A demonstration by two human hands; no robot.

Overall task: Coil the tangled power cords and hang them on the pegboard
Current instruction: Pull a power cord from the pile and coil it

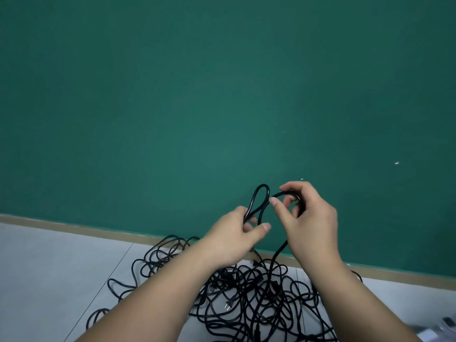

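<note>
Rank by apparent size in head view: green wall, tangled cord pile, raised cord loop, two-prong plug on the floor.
1. green wall
2. tangled cord pile
3. cord loop, held up nearer the camera, so probably flattered
4. two-prong plug

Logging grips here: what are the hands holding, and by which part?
A black cord, raised above the pile. Left hand grips the base of a small loop; right hand pinches the bend beside it.

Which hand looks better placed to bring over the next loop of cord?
Probably the right hand: it grips the black cord where it runs down to the tangled pile. The left hand is occupied holding the small loop.
</note>
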